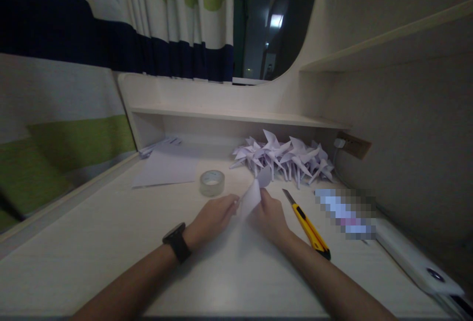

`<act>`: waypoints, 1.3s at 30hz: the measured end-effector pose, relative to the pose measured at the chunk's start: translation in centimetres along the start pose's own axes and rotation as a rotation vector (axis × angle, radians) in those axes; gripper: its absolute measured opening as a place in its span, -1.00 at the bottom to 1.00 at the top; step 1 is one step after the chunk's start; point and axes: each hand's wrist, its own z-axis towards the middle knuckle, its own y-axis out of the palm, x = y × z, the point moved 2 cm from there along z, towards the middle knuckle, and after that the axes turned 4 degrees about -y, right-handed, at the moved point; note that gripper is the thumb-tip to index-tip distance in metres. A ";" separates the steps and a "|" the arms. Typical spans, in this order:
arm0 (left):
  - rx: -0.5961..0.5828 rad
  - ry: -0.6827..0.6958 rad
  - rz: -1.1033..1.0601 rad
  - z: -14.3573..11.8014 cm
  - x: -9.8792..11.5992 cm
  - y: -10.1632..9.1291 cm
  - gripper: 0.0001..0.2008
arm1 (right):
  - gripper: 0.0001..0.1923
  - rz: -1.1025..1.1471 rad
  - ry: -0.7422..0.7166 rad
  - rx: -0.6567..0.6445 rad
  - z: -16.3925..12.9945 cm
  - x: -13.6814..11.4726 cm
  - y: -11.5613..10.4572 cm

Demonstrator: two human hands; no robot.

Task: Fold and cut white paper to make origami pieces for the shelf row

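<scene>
- The fingers of the left hand are closed in a pinch on the left edge of a folded sheet of pale paper; the fingertips themselves are partly hidden behind the fold.
- The right hand grips the same paper from the right, its fingers curled onto the lower edge, with the thumb side toward the fold.
- The paper stands up between the two hands, tilted, its upper corner rising above the knuckles; its lower part rests on or just above the desk, which one cannot be told.
- A dark wristwatch sits on the left wrist.
- Taking the paper as landmark: a roll of clear tape lies flat just to its left and a little farther back, apart from the left hand.
- A yellow utility knife lies just right of the paper, beside the right hand, its blade out and pointing away.
- Behind the paper, against the back of the desk under the low shelf, is a heap of folded paper shapes.
- Behind and left of the paper lie flat sheets.
- Far right of the paper lies a white slab-like device.
</scene>
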 end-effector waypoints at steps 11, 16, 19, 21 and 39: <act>0.020 -0.013 0.005 0.0 -0.3 0.2 -0.77 | -0.76 -0.067 -0.022 0.008 -0.1 -0.2 0.2; 0.014 -0.020 0.009 -0.1 0.0 -0.1 -0.82 | -0.76 -0.045 -0.013 0.013 -0.1 -0.3 0.2; 0.005 -0.041 0.004 -0.1 0.3 -0.3 -0.82 | -0.74 0.001 0.007 0.002 -0.1 -0.4 0.1; 0.005 -0.043 0.000 0.0 0.4 -0.4 -0.82 | -0.73 0.015 0.018 0.005 -0.1 -0.5 0.1; 0.035 -0.022 0.008 -0.1 0.0 0.2 -0.78 | -0.70 -0.077 -0.005 -0.041 -0.2 -0.4 0.2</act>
